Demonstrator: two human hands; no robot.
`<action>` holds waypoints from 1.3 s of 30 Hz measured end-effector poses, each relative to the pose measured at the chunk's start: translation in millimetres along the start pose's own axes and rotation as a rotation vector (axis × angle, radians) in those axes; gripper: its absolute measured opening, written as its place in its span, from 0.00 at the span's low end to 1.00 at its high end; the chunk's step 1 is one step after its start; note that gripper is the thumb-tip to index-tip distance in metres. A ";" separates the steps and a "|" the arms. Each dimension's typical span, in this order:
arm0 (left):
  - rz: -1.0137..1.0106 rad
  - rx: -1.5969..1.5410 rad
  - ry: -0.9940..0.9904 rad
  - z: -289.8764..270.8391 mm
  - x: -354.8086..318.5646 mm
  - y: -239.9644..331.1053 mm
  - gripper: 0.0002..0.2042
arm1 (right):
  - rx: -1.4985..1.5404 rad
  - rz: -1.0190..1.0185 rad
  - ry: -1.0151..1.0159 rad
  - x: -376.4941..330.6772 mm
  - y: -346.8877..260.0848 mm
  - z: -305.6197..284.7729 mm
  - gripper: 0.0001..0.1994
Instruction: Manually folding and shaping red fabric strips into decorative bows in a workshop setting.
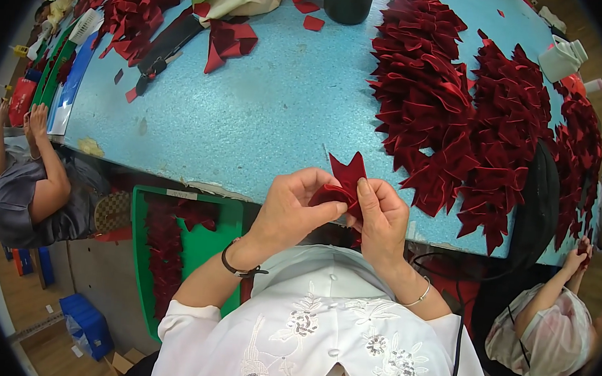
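Note:
Between my two hands is a dark red velvet bow (348,177), held over the table's near edge with a notched tail pointing up and away. My left hand (300,203) pinches its looped side between thumb and fingers. My right hand (382,219) grips the other side, thumb on top near the tail. The fingertips behind the fabric are hidden. Long overlapping rows of similar red bows (421,98) lie on the blue table (272,108) to the right of my hands.
A green bin (226,246) with red bows in it stands below the table edge at left. Farther off are a red fabric heap (142,6), a black pouch (171,43), a dark cup (347,1) and a white bottle (563,59). People sit at both sides.

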State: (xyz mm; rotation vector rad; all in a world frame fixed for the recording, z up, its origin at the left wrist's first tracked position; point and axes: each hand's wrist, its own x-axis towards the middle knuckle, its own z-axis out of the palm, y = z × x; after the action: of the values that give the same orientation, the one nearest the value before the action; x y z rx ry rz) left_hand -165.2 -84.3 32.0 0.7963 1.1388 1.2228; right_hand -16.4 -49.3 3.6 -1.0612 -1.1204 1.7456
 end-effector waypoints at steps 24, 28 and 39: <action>0.005 -0.066 0.017 -5.9 -6.0 -12.4 0.15 | 0.151 0.173 -0.031 -2.7 -6.3 -1.3 0.12; 0.023 -0.020 0.014 -5.3 -11.4 -8.7 0.17 | 0.209 0.242 -0.092 -5.6 -6.9 -8.4 0.12; 0.265 0.403 0.009 -1.8 -20.6 13.7 0.16 | 0.074 0.244 -0.156 -11.5 -18.8 -9.6 0.12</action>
State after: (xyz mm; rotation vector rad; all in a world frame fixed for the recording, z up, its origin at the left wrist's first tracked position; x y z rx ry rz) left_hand -170.1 -101.7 49.0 1.2788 1.3392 1.2275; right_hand -0.4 -51.6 21.4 -1.0671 -1.0455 2.0762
